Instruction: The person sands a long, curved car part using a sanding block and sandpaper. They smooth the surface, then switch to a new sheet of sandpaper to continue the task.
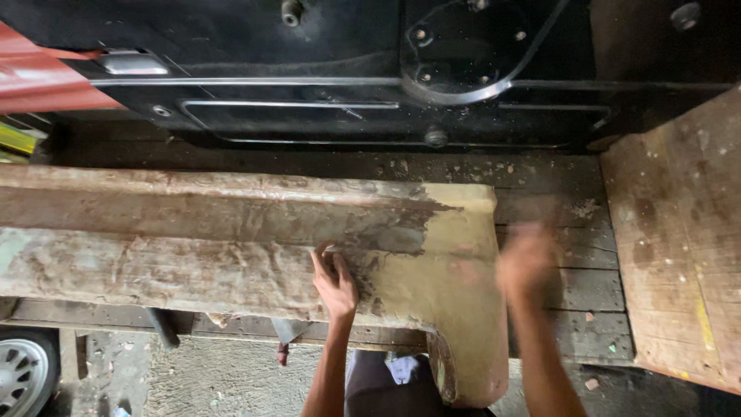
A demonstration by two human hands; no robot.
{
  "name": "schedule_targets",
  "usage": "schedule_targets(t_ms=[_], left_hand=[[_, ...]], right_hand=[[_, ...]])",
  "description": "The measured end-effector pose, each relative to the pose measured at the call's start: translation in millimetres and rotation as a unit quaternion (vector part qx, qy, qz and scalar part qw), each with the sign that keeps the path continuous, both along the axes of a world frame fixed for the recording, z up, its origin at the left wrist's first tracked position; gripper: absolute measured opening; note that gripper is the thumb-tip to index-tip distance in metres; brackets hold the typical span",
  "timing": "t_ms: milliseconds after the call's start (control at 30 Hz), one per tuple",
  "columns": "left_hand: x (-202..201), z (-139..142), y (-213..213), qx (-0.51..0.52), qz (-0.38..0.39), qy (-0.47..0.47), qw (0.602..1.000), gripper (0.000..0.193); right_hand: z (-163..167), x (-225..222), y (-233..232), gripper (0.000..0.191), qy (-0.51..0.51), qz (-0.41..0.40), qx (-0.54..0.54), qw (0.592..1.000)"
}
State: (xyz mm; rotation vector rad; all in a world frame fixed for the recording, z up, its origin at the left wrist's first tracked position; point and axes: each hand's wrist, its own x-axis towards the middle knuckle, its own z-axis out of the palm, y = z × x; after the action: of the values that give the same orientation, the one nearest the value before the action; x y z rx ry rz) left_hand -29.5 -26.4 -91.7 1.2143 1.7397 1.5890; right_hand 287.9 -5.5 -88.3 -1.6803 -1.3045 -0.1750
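— On the wooden bench lies a long, curved car panel, brown with rust and yellow at one end. See the left hand?

— Yes. It lies flat on the panel, fingers spread, gripping nothing.

— And the right hand?

— It is just past the yellow end, over the bench. It is too blurry; I cannot tell if it holds anything.

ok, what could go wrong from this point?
1. The right hand is motion-blurred beside the panel; moving that fast, it could catch the panel's curved end.
2. The left hand presses flat on flaking, rough coating; fingers might get scraped.
3. The panel overhangs the bench edge toward the person, so it could tip off.
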Motion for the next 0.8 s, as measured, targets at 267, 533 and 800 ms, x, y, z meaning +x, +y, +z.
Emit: schedule_targets(t_ms=[267,533,800], left_hand=[[3,2,-3,0.024,-0.005,0.015,1.000,0.024],[1,0,-3,0.014,-0.004,0.008,1.000,0.025],[1,1,1,0.019,-0.009,0.028,0.999,0.025]], right_hand=[[12,29,1,0.012,-0.021,0.035,-0.004,0.999],[-12,-11,-11,0.018,-0.158,0.059,-0.045,0.985],[16,48,-9,0.035,-0.010,-0.025,0.033,0.999]])
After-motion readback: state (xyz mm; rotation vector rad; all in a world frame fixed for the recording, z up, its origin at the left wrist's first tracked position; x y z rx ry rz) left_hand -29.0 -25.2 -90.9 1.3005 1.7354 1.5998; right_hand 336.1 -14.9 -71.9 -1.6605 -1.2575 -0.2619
